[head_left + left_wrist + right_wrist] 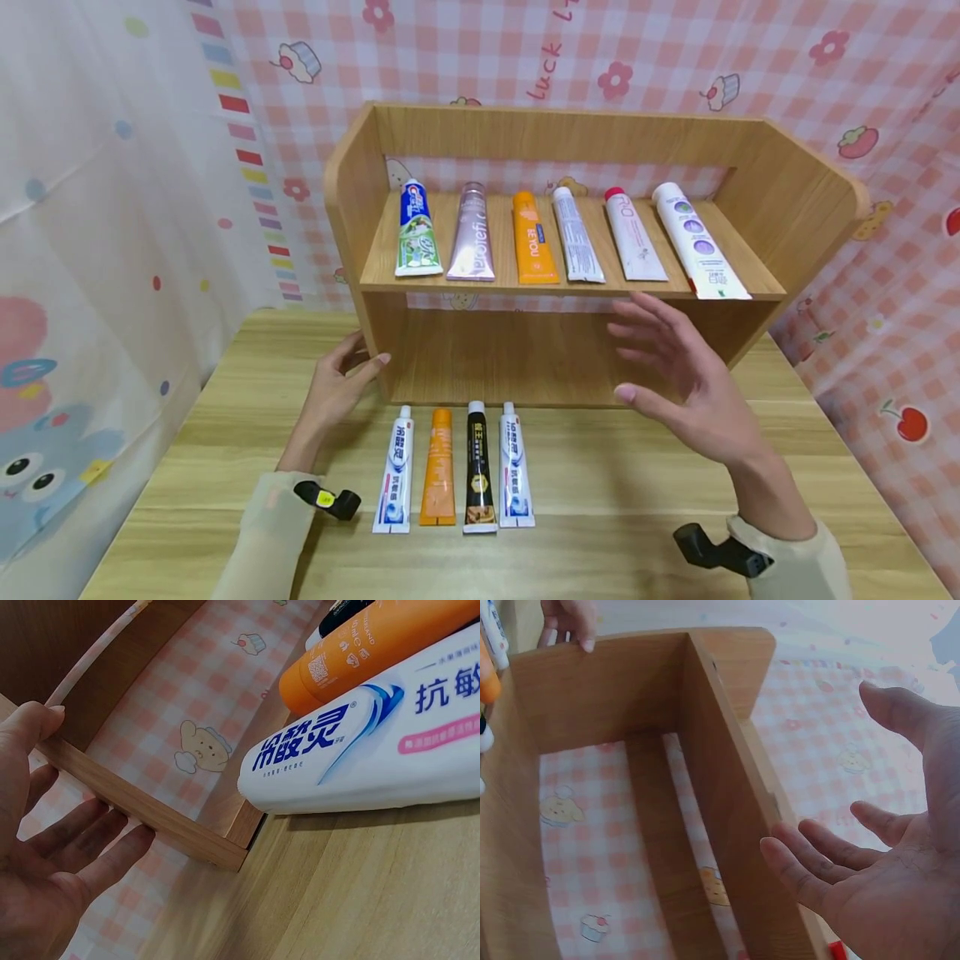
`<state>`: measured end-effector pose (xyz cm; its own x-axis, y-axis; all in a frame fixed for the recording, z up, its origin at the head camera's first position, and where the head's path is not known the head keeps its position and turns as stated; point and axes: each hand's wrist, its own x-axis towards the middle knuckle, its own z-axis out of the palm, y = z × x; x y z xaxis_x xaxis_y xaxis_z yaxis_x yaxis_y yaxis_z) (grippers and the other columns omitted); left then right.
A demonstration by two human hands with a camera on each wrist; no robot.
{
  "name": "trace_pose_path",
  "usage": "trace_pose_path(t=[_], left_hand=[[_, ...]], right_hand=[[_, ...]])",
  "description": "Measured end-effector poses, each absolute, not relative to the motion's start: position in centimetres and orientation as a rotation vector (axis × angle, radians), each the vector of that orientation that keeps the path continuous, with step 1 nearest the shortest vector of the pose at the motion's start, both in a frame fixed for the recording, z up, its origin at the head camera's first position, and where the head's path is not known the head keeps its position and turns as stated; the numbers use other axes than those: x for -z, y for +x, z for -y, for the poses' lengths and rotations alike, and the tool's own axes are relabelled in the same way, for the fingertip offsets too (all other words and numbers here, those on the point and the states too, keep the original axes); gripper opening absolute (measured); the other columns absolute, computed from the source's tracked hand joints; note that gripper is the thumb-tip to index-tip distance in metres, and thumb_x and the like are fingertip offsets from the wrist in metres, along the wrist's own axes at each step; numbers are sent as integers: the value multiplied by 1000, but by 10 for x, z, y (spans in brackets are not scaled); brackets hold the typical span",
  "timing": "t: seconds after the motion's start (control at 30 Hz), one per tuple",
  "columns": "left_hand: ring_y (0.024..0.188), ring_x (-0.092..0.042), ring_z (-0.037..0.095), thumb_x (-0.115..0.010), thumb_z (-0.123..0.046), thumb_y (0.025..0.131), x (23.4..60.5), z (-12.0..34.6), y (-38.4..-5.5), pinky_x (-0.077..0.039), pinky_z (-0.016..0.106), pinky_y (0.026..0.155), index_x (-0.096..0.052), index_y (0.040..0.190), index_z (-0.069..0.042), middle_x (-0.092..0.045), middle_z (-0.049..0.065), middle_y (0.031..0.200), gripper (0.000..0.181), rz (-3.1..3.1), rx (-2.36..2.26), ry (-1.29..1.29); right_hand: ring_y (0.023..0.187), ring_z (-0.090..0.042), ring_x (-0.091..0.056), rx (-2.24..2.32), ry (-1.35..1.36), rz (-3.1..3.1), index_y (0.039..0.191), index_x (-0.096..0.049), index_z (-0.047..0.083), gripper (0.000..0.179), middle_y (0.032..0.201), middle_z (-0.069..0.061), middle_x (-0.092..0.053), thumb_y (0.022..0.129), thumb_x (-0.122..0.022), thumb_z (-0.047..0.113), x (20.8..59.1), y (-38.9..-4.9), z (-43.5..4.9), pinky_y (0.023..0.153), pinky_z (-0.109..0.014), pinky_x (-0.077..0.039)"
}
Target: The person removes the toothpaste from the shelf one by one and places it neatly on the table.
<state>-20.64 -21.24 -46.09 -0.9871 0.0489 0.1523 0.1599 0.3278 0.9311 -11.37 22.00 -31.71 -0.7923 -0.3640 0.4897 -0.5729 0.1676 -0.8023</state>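
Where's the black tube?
In the head view, the black tube lies on the table in front of the shelf, orange tube on its left, white tube on its right.

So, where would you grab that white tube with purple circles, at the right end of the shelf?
Best bet: pinch the white tube by its flat bottom end, coming from the front with the right hand, thumb below. That end juts slightly past the front edge of the shelf, so its underside looks reachable.
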Motion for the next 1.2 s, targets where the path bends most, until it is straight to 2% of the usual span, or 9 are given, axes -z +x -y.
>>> trace_pose_path(t=[0.1, 0.23, 0.33, 0.4, 0.5, 0.7, 0.77, 1.0, 1.2], left_hand=[[136, -54, 35, -69, -39, 98, 460, 212, -207, -57, 45, 102, -45, 155, -20, -53, 12, 153, 65, 2480, 1759, -195], [136, -54, 36, -69, -35, 99, 461, 212, -207, -59, 32, 97, -46, 155, -18, -53, 14, 152, 63, 2465, 1776, -208], [136, -54, 37, -69, -34, 99, 461, 212, -208, -58, 23, 93, -46, 155, -17, -54, 15, 152, 63, 2458, 1791, -199], [137, -54, 37, -69, -35, 99, 461, 212, -208, -57, 21, 92, -46, 155, -17, -54, 15, 151, 64, 2462, 1793, -190], [137, -54, 35, -70, -37, 98, 460, 212, -207, -58, 27, 95, -46, 155, -18, -54, 14, 151, 65, 2470, 1786, -170], [136, -54, 35, -69, -41, 98, 460, 212, -205, -56, 49, 103, -44, 156, -21, -53, 12, 153, 67, 2493, 1769, -163], [136, -54, 35, -69, -41, 98, 461, 212, -205, -55, 51, 103, -44, 156, -21, -53, 12, 153, 66, 2490, 1766, -167], [136, -54, 36, -69, -36, 99, 461, 212, -206, -57, 45, 102, -46, 155, -19, -53, 14, 152, 64, 2477, 1777, -169], [136, -54, 36, -69, -36, 99, 461, 212, -207, -58, 36, 99, -45, 155, -19, -54, 14, 152, 64, 2479, 1775, -166]], right_hand=[[140, -26, -51, -1695, 906, 2228, 159, -29, 1, 92, 158, -25, -39, 80, -67, -25, 308, -115, -225, 111, -24, -49], [139, -23, -51, -1705, 912, 2185, 159, -29, 1, 92, 158, -28, -37, 80, -66, -27, 297, -117, -233, 110, -24, -49], [137, -22, -52, -1713, 920, 2157, 158, -30, 1, 90, 158, -23, -40, 80, -64, -28, 289, -120, -239, 109, -23, -49], [137, -23, -53, -1722, 939, 2135, 158, -31, 1, 88, 158, -19, -42, 81, -63, -28, 284, -123, -243, 109, -22, -49], [137, -21, -53, -1740, 953, 2119, 158, -32, 3, 87, 157, -14, -45, 82, -62, -27, 276, -127, -247, 108, -20, -49], [137, -19, -51, -1720, 883, 2153, 158, -33, 6, 85, 156, -11, -45, 84, -62, -25, 262, -136, -258, 106, -15, -48], [136, -19, -50, -1716, 852, 2174, 158, -34, 8, 84, 156, -11, -45, 85, -62, -24, 258, -140, -263, 105, -14, -49], [133, -16, -52, -1759, 724, 2242, 159, -33, 14, 82, 154, -6, -46, 90, -63, -18, 246, -153, -279, 99, -12, -51], [134, -11, -50, -1506, 513, 2481, 161, -26, 28, 81, 160, -1, -41, 97, -66, 2, 237, -161, -292, 94, -6, -48]])
